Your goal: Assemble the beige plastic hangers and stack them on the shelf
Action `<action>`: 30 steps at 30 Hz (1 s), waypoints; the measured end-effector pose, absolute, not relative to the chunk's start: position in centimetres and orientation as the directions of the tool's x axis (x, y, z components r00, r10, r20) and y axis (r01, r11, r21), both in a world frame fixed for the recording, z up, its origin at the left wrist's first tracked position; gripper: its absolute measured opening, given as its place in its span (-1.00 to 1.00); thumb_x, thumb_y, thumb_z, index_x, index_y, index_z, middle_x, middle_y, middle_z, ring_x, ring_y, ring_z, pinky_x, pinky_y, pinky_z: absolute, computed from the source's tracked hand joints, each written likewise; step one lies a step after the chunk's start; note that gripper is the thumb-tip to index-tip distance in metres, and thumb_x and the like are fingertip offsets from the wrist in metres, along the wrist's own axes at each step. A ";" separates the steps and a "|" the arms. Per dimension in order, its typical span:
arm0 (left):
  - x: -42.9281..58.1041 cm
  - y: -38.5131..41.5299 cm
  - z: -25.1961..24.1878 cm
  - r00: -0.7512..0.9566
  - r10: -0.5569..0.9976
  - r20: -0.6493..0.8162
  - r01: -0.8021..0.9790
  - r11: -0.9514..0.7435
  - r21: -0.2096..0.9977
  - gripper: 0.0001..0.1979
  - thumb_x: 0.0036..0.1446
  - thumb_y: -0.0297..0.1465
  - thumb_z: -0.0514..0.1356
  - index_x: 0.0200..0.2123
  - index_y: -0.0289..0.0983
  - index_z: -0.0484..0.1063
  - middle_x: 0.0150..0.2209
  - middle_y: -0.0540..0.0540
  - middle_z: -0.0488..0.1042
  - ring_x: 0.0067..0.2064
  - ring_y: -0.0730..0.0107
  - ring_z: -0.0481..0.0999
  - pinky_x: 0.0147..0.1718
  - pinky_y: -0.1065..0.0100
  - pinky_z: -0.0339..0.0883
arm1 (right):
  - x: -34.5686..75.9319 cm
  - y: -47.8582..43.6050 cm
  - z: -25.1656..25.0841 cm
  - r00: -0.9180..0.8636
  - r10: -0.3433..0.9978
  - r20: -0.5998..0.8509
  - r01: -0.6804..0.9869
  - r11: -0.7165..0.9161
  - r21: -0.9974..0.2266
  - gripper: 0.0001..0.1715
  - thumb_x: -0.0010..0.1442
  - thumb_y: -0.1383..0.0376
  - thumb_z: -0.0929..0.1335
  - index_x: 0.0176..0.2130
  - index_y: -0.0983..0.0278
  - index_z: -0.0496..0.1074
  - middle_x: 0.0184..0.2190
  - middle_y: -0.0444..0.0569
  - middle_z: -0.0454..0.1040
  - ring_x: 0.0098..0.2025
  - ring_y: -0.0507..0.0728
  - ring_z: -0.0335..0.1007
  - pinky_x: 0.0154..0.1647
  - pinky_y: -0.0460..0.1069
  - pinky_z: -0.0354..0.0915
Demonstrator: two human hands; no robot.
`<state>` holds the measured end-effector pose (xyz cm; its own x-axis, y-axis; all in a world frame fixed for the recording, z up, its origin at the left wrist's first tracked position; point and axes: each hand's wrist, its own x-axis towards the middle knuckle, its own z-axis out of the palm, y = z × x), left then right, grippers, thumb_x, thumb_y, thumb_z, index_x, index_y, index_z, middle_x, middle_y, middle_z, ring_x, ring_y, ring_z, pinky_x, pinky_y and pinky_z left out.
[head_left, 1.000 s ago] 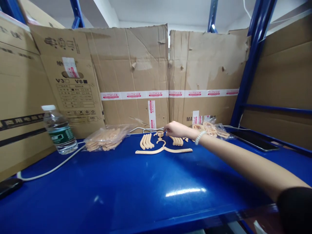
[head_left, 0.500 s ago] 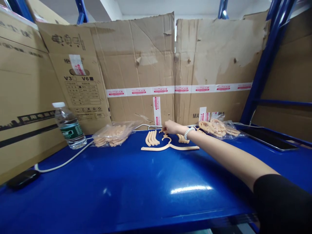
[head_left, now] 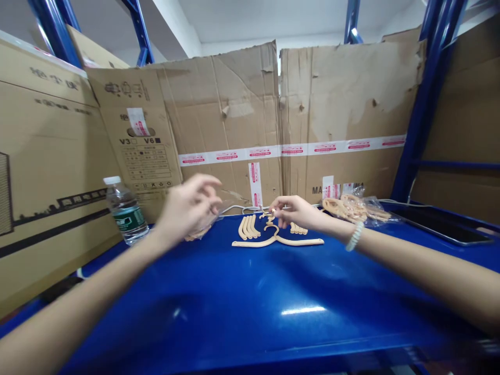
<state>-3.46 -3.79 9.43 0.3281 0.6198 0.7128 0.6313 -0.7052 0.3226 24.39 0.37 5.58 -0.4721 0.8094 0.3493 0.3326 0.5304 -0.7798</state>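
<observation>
Near the tabletop's (head_left: 211, 302) far edge, right hand (head_left: 295, 212) is pinching an indistinct piece (head_left: 273, 212); blurred left hand (head_left: 186, 211), fingers parted, is partly hiding a bag (head_left: 202, 230).

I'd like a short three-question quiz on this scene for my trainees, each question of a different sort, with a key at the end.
1. True or false: the pale bracelet is on the person's right wrist.
2. Fill in the missing word: the beige hanger lies on a ____ tabletop.
3. Choose one: the blurred left hand partly hides
A. the hanger
B. a plastic bag of beige pieces
C. the phone

Key: 1. True. 2. Blue. 3. B.
</observation>
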 end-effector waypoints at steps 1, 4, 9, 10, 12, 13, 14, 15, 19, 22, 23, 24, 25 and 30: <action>-3.2 -3.1 8.5 0.371 0.640 0.673 0.642 -0.700 0.312 -0.83 0.17 -0.48 0.15 -0.15 -0.34 0.43 -0.41 0.00 0.50 -0.46 0.46 0.50 -0.43 0.41 0.38 | 24.5 -0.6 5.4 -0.498 0.803 0.328 0.293 0.512 -0.807 -0.86 0.19 0.29 0.31 -0.25 0.34 0.35 -0.51 -0.14 0.40 -0.52 0.00 0.43 -0.47 -0.10 0.38; -2.6 -0.3 5.1 0.519 0.660 0.543 0.684 -0.702 0.200 -0.80 0.07 -0.62 0.09 -0.34 -0.31 0.49 -0.46 0.00 0.53 -0.51 0.48 0.50 -0.44 0.44 0.35 | 24.6 -2.6 4.5 -0.518 0.805 0.290 0.223 0.455 -0.862 -0.77 0.14 0.21 0.35 -0.25 0.32 0.33 -0.52 -0.17 0.39 -0.52 0.01 0.43 -0.49 -0.09 0.37; -2.8 2.7 2.1 0.616 0.599 0.511 0.686 -0.727 0.025 -0.78 0.12 -0.59 0.07 -0.30 -0.28 0.50 -0.32 -0.09 0.56 -0.26 0.32 0.53 -0.24 0.32 0.36 | 24.9 -3.9 2.9 -0.471 0.841 0.266 0.116 0.358 -0.926 -0.60 0.05 0.09 0.42 -0.23 0.31 0.34 -0.41 -0.06 0.50 -0.43 0.00 0.43 -0.41 -0.09 0.35; -2.9 3.0 1.9 0.646 0.574 0.504 0.659 -0.752 0.010 -0.75 0.14 -0.60 0.05 -0.25 -0.28 0.49 -0.27 -0.11 0.55 -0.20 0.31 0.51 -0.18 0.30 0.35 | 25.0 -4.0 2.8 -0.452 0.853 0.260 0.098 0.338 -0.936 -0.58 0.03 0.08 0.44 -0.23 0.32 0.36 -0.40 -0.05 0.51 -0.43 0.00 0.43 -0.39 -0.08 0.36; -3.1 3.2 1.7 0.723 0.503 0.474 0.582 -0.813 -0.026 -0.69 0.17 -0.62 0.00 -0.17 -0.27 0.48 -0.18 -0.13 0.52 -0.09 0.31 0.46 -0.07 0.27 0.32 | 25.1 -4.2 2.7 -0.409 0.876 0.255 0.047 0.299 -0.953 -0.54 -0.02 0.08 0.47 -0.22 0.33 0.40 -0.39 -0.04 0.52 -0.41 0.00 0.43 -0.35 -0.07 0.37; -3.2 3.3 1.5 0.755 0.473 0.455 0.546 -0.837 -0.036 -0.67 0.17 -0.63 -0.02 -0.15 -0.27 0.47 -0.16 -0.14 0.51 -0.06 0.31 0.44 -0.04 0.26 0.30 | 25.1 -4.2 2.8 -0.384 0.887 0.255 0.015 0.282 -0.959 -0.53 -0.05 0.08 0.49 -0.22 0.33 0.42 -0.39 -0.04 0.52 -0.40 0.00 0.44 -0.32 -0.06 0.38; -3.3 3.3 1.4 0.776 0.455 0.436 0.521 -0.853 -0.037 -0.66 0.17 -0.64 -0.03 -0.14 -0.27 0.46 -0.15 -0.13 0.51 -0.04 0.32 0.42 -0.02 0.26 0.29 | 25.2 -4.3 2.8 -0.362 0.897 0.255 -0.015 0.267 -0.963 -0.52 -0.07 0.09 0.50 -0.22 0.33 0.44 -0.40 -0.04 0.52 -0.39 0.01 0.44 -0.30 -0.05 0.39; -3.3 3.4 1.2 0.786 0.453 0.421 0.511 -0.859 -0.030 -0.65 0.17 -0.65 -0.03 -0.14 -0.26 0.46 -0.15 -0.13 0.50 -0.04 0.32 0.41 -0.01 0.26 0.29 | 25.2 -4.3 2.8 -0.343 0.905 0.252 -0.040 0.253 -0.967 -0.51 -0.10 0.10 0.52 -0.22 0.33 0.46 -0.40 -0.04 0.53 -0.39 0.01 0.45 -0.27 -0.04 0.40; -3.2 3.4 0.9 0.799 0.468 0.376 0.517 -0.855 -0.035 -0.66 0.16 -0.66 -0.03 -0.14 -0.28 0.44 -0.16 -0.14 0.48 -0.07 0.31 0.40 -0.04 0.26 0.29 | 25.3 -4.4 2.9 -0.337 0.921 0.195 -0.098 0.172 -0.980 -0.52 -0.13 0.15 0.54 -0.23 0.35 0.49 -0.42 -0.05 0.52 -0.40 0.00 0.44 -0.23 -0.03 0.41; -3.0 3.3 0.9 0.806 0.480 0.347 0.532 -0.844 -0.069 -0.71 0.18 -0.62 -0.01 -0.16 -0.29 0.45 -0.19 -0.15 0.45 -0.11 0.29 0.38 -0.09 0.28 0.29 | 25.4 -4.5 2.9 -0.361 0.921 0.146 -0.159 0.093 -0.983 -0.55 -0.10 0.14 0.53 -0.25 0.37 0.51 -0.42 -0.03 0.52 -0.38 -0.01 0.45 -0.22 -0.06 0.40; -3.0 3.3 0.9 0.807 0.483 0.341 0.537 -0.839 -0.083 -0.73 0.20 -0.59 0.00 -0.17 -0.29 0.45 -0.21 -0.15 0.44 -0.12 0.29 0.38 -0.11 0.29 0.29 | 25.4 -4.5 2.9 -0.363 0.922 0.135 -0.181 0.073 -0.981 -0.56 -0.08 0.13 0.52 -0.26 0.37 0.52 -0.41 -0.03 0.51 -0.37 0.00 0.45 -0.22 -0.06 0.40; -2.9 3.3 0.9 0.807 0.484 0.337 0.543 -0.834 -0.101 -0.76 0.23 -0.55 0.00 -0.19 -0.28 0.45 -0.22 -0.15 0.42 -0.14 0.29 0.37 -0.13 0.30 0.29 | 25.4 -4.5 2.9 -0.360 0.924 0.128 -0.199 0.058 -0.978 -0.58 -0.06 0.13 0.52 -0.26 0.37 0.53 -0.41 -0.02 0.51 -0.36 0.00 0.45 -0.22 -0.06 0.40; -2.9 3.3 0.8 0.807 0.485 0.337 0.548 -0.827 -0.121 -0.78 0.24 -0.52 0.01 -0.22 -0.28 0.46 -0.23 -0.14 0.41 -0.15 0.29 0.37 -0.15 0.31 0.29 | 25.4 -4.5 2.9 -0.354 0.927 0.126 -0.214 0.050 -0.975 -0.60 -0.05 0.14 0.51 -0.27 0.37 0.53 -0.41 -0.02 0.51 -0.36 0.01 0.45 -0.21 -0.05 0.40; -2.7 2.8 1.2 0.731 0.515 0.447 0.634 -0.754 -0.168 -0.79 0.26 -0.50 -0.02 -0.24 -0.30 0.41 -0.20 -0.17 0.41 -0.19 0.29 0.41 -0.20 0.30 0.32 | 25.7 -4.2 2.6 -0.329 0.932 0.149 -0.258 0.063 -0.964 -0.66 -0.05 0.22 0.52 -0.29 0.36 0.50 -0.41 -0.04 0.49 -0.34 0.03 0.45 -0.11 0.01 0.39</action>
<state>-2.66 2.75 1.22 0.7314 0.5153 0.4468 0.6344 -0.7544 -0.1684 25.74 -4.19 2.63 -0.3294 0.9324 0.1488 -0.2579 0.0628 -0.9641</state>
